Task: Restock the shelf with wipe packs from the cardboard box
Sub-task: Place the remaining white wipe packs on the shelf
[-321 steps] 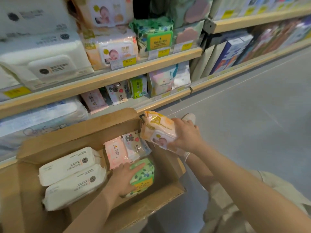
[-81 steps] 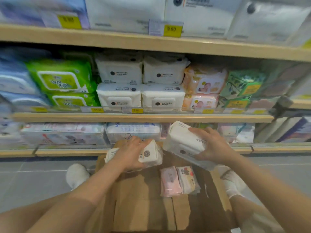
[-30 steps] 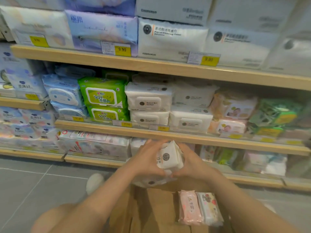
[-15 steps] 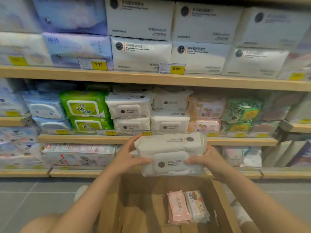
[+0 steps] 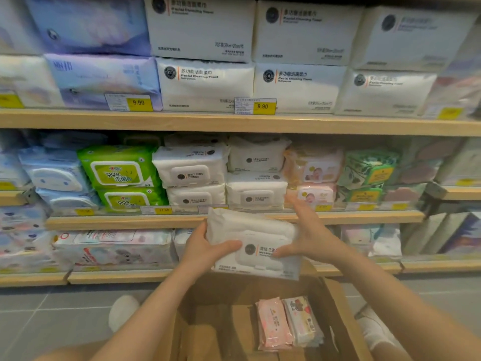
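Two white wipe packs (image 5: 253, 241), stacked one on the other, are held between both hands in front of the middle shelf (image 5: 125, 222). My left hand (image 5: 205, 250) grips their left end with the thumb across the front. My right hand (image 5: 307, 235) holds the right end, fingers spread behind and thumb on the lid. Matching white packs (image 5: 191, 169) stand stacked on that shelf just above. Below, the open cardboard box (image 5: 343, 316) holds a pink pack (image 5: 273, 324) and a pale printed pack (image 5: 302, 320).
Green packs (image 5: 118, 173) and blue packs (image 5: 52, 175) fill the shelf's left, baby-print packs (image 5: 312, 169) and leaf-print packs (image 5: 369, 168) its right. Large white towel packs (image 5: 205, 82) line the top shelf. My white shoes (image 5: 122, 311) flank the box on grey floor.
The two stacked packs have risen slightly toward the middle shelf and tilted, their far edge now at the shelf lip. Both hands keep their hold. Earlier the packs were lifted out of the box.
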### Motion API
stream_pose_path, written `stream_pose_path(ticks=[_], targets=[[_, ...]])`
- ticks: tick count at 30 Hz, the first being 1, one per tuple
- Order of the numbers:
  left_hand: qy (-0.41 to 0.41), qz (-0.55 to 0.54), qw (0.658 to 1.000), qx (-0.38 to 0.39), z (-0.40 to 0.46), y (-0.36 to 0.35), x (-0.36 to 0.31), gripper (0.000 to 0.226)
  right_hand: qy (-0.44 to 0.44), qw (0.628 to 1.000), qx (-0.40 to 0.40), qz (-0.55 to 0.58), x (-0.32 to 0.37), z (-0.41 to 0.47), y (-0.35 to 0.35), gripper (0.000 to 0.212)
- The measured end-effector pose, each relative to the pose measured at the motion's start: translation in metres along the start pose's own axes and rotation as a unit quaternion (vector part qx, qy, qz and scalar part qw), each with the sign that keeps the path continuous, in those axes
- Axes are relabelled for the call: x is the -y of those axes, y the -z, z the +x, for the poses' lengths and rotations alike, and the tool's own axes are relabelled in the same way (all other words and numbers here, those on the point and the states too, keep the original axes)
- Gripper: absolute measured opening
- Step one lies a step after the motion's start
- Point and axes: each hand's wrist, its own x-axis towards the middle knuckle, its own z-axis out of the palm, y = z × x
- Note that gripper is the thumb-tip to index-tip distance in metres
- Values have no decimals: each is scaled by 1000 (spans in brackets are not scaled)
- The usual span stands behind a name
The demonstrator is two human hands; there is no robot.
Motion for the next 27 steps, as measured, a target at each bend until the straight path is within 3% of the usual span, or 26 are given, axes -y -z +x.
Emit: stream_pose_path(ticks=[4, 6, 12, 14, 17, 20, 22, 27], targets=[[-39, 17, 998, 40, 3, -7, -9, 72, 32, 980, 186, -57, 35, 32, 15, 109], [-43, 7, 998, 53, 4, -11, -9, 76, 36, 971, 229, -61, 39, 42, 18, 100], [-109, 111, 980, 123, 32, 12, -32, 75, 76, 982, 167, -55, 24, 50, 20, 103], [-158, 162, 972, 66, 60, 33, -54, 62, 98, 982, 135, -87, 23, 63, 25, 103], [-237, 319, 917, -39, 113, 56, -77, 52, 139, 971, 100, -169, 30, 93, 36, 101], [-173, 561, 808, -47, 155, 59, -74, 53, 170, 952, 68, -245, 39, 132, 43, 101], [-153, 628, 761, -53, 167, 54, -66, 59, 182, 941, 49, -283, 43, 161, 47, 99], [-195, 636, 740, -94, 168, 52, -53, 70, 100, 938, 81, -323, 28, 209, 42, 83]])
